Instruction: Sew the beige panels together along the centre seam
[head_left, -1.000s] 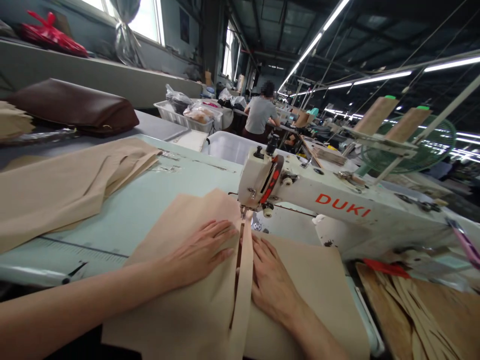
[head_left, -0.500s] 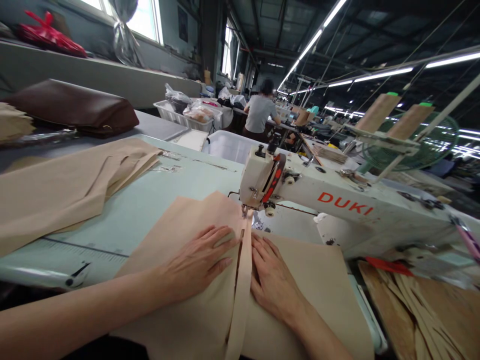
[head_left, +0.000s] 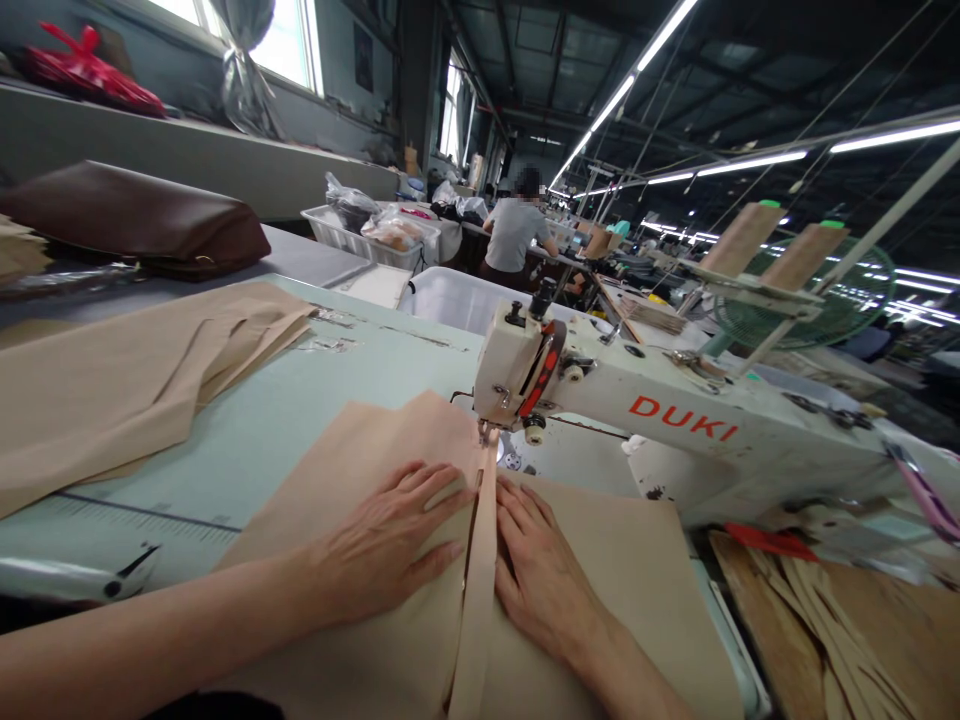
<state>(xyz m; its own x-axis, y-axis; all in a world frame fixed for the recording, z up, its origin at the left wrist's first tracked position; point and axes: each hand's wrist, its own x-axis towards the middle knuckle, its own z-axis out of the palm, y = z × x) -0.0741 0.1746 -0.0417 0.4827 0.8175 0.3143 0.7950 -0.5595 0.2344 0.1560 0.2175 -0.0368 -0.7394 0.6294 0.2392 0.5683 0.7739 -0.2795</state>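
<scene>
Beige fabric (head_left: 600, 560) lies across the bed of a white sewing machine (head_left: 600, 380) marked DUKI. A narrow beige strip (head_left: 476, 590) runs up the middle of it, beside a dark slit, and passes under the presser foot (head_left: 486, 432). My left hand (head_left: 397, 530) rests flat on the fabric left of the slit, fingers stretched toward the strip. Right of the strip, my right hand (head_left: 540, 570) lies flat on the fabric, its fingers pointing at the needle area. Neither hand grips anything.
More beige fabric pieces (head_left: 127, 370) lie on the table at left, with a brown leather bag (head_left: 135, 215) behind them. Thread cones (head_left: 802, 255) stand above the machine. Beige strips (head_left: 817, 620) lie on a wooden board at right. A person (head_left: 517, 235) sits further back.
The view has shifted slightly. Both hands stay flat on the fabric in nearly the same place, and the dark slit's upper end still lies just below the presser foot.
</scene>
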